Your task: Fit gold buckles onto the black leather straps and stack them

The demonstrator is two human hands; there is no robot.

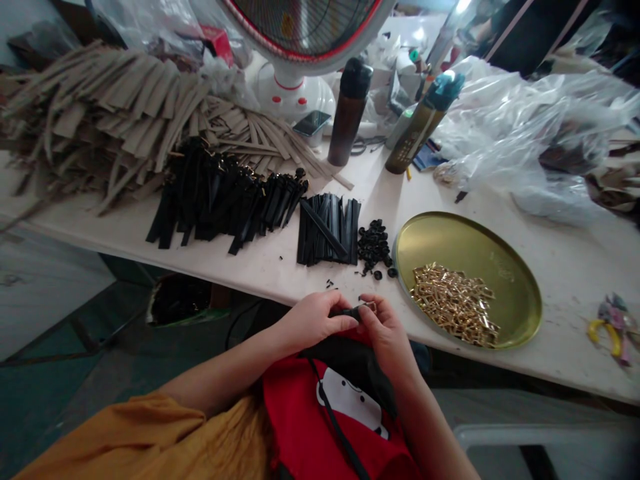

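Observation:
My left hand (pixel 320 320) is closed on a short black strap (pixel 350 312) just in front of the table edge. Thumb and fingers of my right hand (pixel 383 327) pinch a small gold buckle (pixel 371 306) at the strap's end, touching the left fingertips. Most of the strap is hidden by the fingers. Beyond the hands lies a stack of flat black strips (pixel 327 230), with a heap of small black loops (pixel 374 247) beside it. At the right, an oval gold tray (pixel 515 280) holds a pile of gold metal buckles (pixel 455 303).
Black straps with gold fittings (pixel 220 197) lie left of the strips, before a big pile of grey-beige strips (pixel 110 113). A fan (pixel 295 87), a dark bottle (pixel 347 110) and a tilted bottle (pixel 417 130) stand behind. Pliers (pixel 607 333) rest far right.

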